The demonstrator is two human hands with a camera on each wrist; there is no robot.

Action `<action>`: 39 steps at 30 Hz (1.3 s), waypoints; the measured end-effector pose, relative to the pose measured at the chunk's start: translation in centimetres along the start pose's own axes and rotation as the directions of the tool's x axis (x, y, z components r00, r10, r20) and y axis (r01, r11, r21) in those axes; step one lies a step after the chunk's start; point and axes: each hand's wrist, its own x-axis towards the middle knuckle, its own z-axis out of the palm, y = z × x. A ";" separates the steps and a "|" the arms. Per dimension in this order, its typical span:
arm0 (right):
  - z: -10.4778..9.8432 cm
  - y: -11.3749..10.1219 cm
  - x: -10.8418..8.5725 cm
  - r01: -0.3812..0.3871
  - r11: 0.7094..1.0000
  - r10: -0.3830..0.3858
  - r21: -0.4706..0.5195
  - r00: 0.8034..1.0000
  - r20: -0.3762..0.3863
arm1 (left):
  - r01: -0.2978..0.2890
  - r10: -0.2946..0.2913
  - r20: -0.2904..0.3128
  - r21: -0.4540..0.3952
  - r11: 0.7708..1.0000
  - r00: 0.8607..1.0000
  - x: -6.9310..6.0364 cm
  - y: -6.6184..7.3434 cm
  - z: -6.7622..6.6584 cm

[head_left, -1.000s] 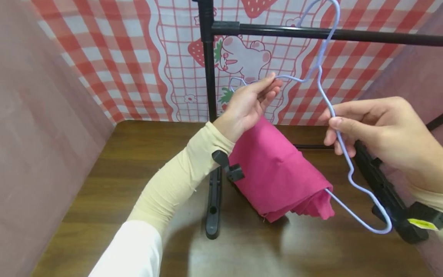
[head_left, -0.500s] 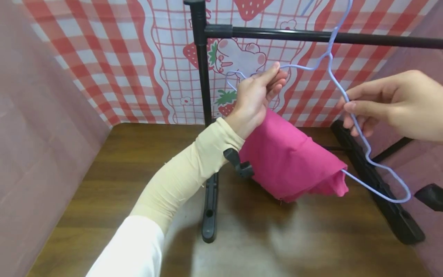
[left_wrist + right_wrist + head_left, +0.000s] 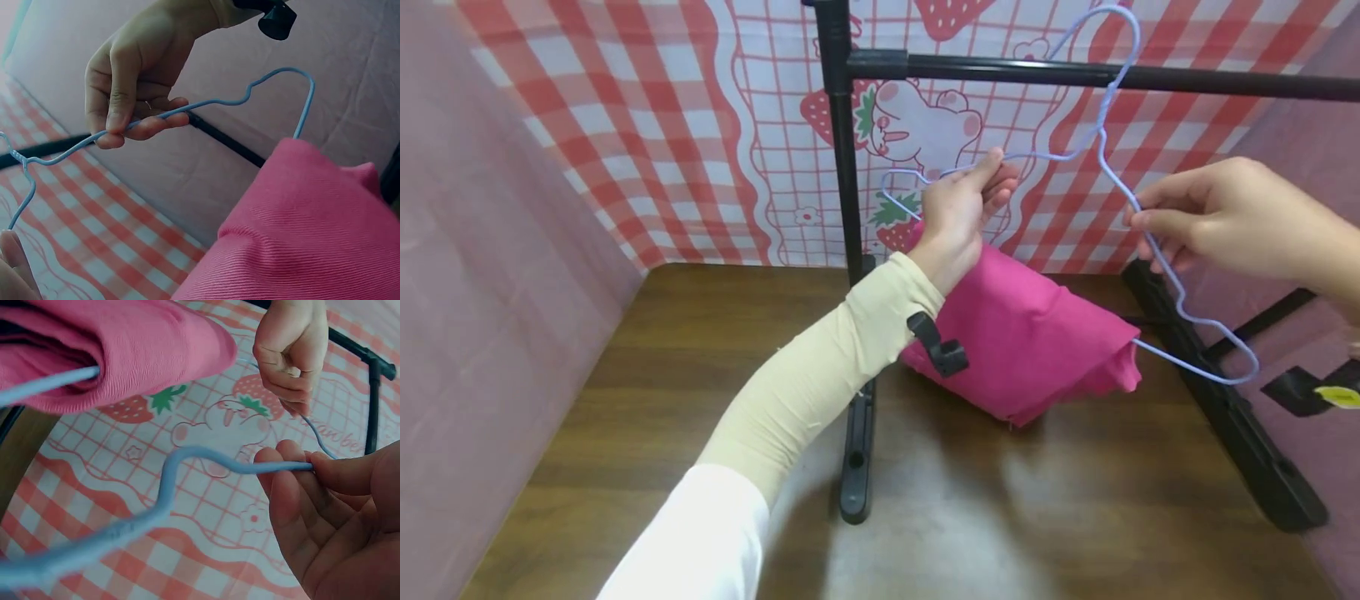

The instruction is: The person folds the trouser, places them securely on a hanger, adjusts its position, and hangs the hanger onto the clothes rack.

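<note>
A light-blue wire clothes hanger (image 3: 1180, 312) is held by both hands. My left hand (image 3: 958, 208) pinches its left shoulder, and my right hand (image 3: 1232, 217) pinches the right shoulder between thumb and fingers, plain in the left wrist view. Pink ribbed cloth (image 3: 1037, 333), folded over, hangs on the hanger's lower bar; the bar comes out of its fold in the right wrist view. The hanger's hook rises above the black rail (image 3: 1000, 69), its stem in front and its tip behind. Whether the hook bears on the rail I cannot tell.
A black upright (image 3: 844, 175) carries the rail's left end and stands on a black foot (image 3: 855, 475). Another foot (image 3: 1247, 442) lies at the right. Behind hangs a red-checked strawberry cloth (image 3: 685, 150). Pinkish walls flank the brown wood-grain surface (image 3: 700, 350).
The hanger and pink cloth rose and shifted right, with the hook going out of the top of view, then came slightly down and left. Both hands kept their pinch on the wire.
</note>
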 end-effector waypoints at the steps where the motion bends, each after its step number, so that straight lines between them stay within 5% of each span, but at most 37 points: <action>1: 0.3 0.0 0.1 0.009 1.000 -0.009 -0.027 1.000 -0.008 | -0.002 0.002 -0.007 -0.001 1.000 1.000 0.2 -0.3 -0.1; 12: 3.5 2.2 -1.4 0.032 0.987 -0.067 -0.161 0.973 -0.219 | 0.026 -0.025 -0.013 0.011 1.000 1.000 1.1 -3.4 -0.3; 21: 3.5 3.7 -2.4 -0.071 0.984 0.003 -0.166 0.926 -0.378 | 0.065 -0.065 0.009 -0.043 0.997 0.998 1.5 -5.7 1.5; 24: 3.6 4.1 -2.5 -0.068 0.992 0.017 -0.104 0.904 -0.427 | 0.088 -0.087 0.007 -0.052 0.995 0.996 1.7 -6.5 2.1; 27: 3.7 5.0 -2.4 -0.004 0.994 0.057 0.113 0.881 -0.470 | 0.098 -0.098 -0.006 -0.046 0.994 0.995 2.0 -7.2 2.9; 31: 4.3 7.8 -2.0 0.127 0.872 0.144 0.473 0.857 -0.495 | 0.126 -0.127 -0.011 -0.068 0.990 0.992 2.1 -7.9 4.2; 35: 5.0 11.5 -2.2 0.216 0.758 0.165 0.615 0.849 -0.502 | 0.190 -0.191 -0.007 -0.090 0.978 0.981 1.6 -8.8 5.3; 39: 5.4 14.6 -2.2 0.213 0.642 0.215 0.737 0.872 -0.440 | 0.234 -0.233 0.014 -0.093 0.968 0.972 1.2 -9.4 5.6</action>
